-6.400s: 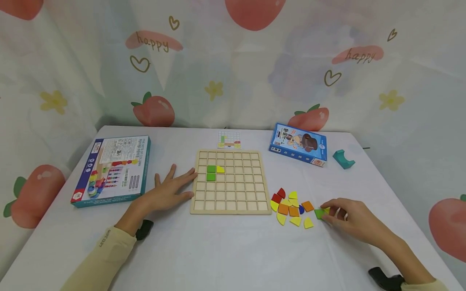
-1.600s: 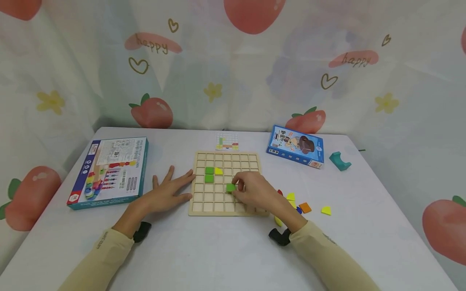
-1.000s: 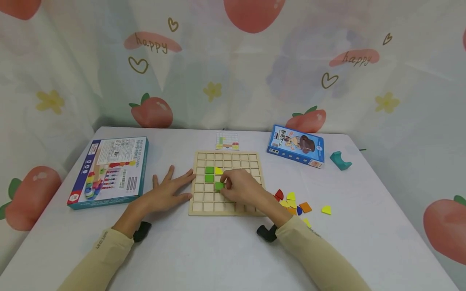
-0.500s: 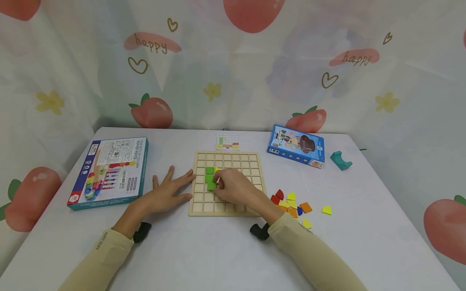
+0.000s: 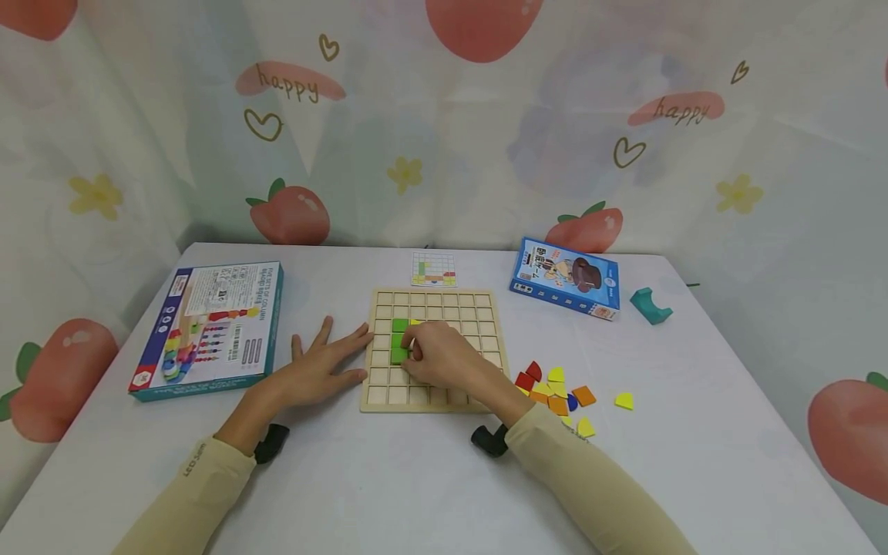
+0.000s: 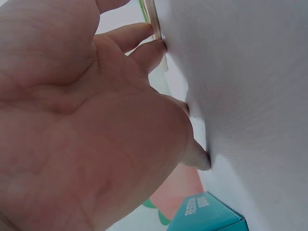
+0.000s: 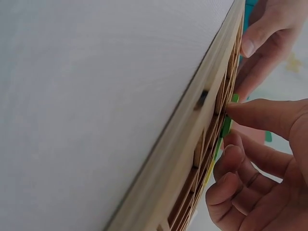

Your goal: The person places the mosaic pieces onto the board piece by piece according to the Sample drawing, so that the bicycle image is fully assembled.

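My right hand (image 5: 444,354) pinches a green square tile (image 5: 398,355) at the left part of the wooden grid board (image 5: 433,408). The tile lines up below two other green squares (image 5: 399,326) in the same column. Beside the top one, a yellow piece (image 5: 414,321) shows only partly behind my fingers. In the right wrist view, the thumb and index finger of the right hand (image 7: 260,178) meet at the green tile over the board's cells. With fingers spread, my left hand (image 5: 322,366) rests on the table, fingertips against the board's left edge.
Right of the board lie several loose pieces, including an orange square (image 5: 584,396), a blue piece (image 5: 572,402) and a yellow piece (image 5: 624,401). A pattern card (image 5: 433,269) sits behind the board. Two boxes, one large (image 5: 208,327) and one blue (image 5: 565,277), and a teal block (image 5: 650,306) stand around.
My right hand took a green tile from the right side of the table, carried it left over the board and lowered it below the other green squares. My left hand stayed put.
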Motion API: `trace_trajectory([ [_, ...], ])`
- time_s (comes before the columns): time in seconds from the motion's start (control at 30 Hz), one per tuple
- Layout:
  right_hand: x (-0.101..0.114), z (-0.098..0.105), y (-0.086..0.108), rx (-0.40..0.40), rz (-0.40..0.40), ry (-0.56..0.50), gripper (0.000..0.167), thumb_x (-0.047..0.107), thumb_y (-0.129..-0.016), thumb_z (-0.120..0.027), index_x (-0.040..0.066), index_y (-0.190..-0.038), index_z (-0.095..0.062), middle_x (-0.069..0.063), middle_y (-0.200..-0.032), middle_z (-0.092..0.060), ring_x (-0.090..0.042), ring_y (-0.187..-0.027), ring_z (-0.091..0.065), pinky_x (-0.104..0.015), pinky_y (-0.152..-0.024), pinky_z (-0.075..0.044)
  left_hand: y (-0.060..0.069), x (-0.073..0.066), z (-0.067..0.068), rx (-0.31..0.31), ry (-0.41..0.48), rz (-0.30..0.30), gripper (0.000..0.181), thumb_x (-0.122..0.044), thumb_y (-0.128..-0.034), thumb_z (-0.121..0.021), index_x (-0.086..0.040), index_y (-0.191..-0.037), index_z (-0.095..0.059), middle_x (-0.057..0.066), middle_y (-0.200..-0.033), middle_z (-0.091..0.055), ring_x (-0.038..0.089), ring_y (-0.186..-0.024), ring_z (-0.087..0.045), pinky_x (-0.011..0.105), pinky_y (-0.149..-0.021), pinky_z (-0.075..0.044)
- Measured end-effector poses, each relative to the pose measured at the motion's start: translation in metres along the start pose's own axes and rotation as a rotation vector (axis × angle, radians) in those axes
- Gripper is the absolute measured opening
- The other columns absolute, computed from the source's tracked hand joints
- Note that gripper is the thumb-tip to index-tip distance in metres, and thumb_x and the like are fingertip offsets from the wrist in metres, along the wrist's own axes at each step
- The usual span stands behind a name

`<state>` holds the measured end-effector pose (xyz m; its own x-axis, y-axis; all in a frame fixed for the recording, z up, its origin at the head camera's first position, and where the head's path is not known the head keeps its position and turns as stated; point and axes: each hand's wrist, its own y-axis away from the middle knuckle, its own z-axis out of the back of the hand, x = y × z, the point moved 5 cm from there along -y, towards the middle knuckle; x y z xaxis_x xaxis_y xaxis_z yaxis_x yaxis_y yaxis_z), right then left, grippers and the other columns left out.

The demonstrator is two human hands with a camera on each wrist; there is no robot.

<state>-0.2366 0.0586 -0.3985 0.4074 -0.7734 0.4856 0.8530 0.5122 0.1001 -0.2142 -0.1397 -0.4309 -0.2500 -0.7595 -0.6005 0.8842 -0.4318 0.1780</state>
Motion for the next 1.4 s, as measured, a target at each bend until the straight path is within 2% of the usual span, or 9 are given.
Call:
trace_trajectory([
  [0.8, 0.0024, 0.0006, 0.0019, 0.0, 0.014, -0.016, 0.025, 0.019, -0.097, -0.077, 0.006, -0.118, -0.074, 0.002, -0.073, -0.062, -0.008, -0.063, -0.053, -0.022, -0.057, -0.041, -0.0005, 0.0011, 0.0005, 0.013, -0.006, 0.02, 0.07, -0.039, -0.1056, -0.063, -0.023, -0.167, -0.035, 0.005, -0.179, -0.022, 0.053, -0.163, 0.015, 0.088, -0.113, 0.019],
  [1.07, 0.0026, -0.0004, 0.0017, 0.002, 0.006, 0.001, 0.025, 0.02, -0.096, -0.077, 0.007, -0.118, -0.074, 0.002, -0.075, -0.063, -0.01, -0.067, -0.056, -0.022, -0.06, -0.044, 0.0, 0.0007, 0.0006, 0.014, -0.009, 0.021, 0.07, -0.039, -0.1054, -0.063, -0.023, -0.167, -0.035, 0.006, -0.178, -0.022, 0.054, -0.163, 0.015, 0.088, -0.113, 0.018],
  [1.4, 0.0025, -0.0005, 0.0037, 0.005, 0.011, -0.004, 0.025, 0.02, -0.097, -0.078, 0.007, -0.118, -0.074, 0.002, -0.075, -0.064, -0.009, -0.066, -0.055, -0.022, -0.06, -0.044, 0.0005, 0.0008, -0.0002, 0.022, -0.004, 0.024, 0.07, -0.039, -0.1053, -0.063, -0.024, -0.168, -0.034, 0.004, -0.179, -0.021, 0.052, -0.163, 0.016, 0.087, -0.113, 0.019],
])
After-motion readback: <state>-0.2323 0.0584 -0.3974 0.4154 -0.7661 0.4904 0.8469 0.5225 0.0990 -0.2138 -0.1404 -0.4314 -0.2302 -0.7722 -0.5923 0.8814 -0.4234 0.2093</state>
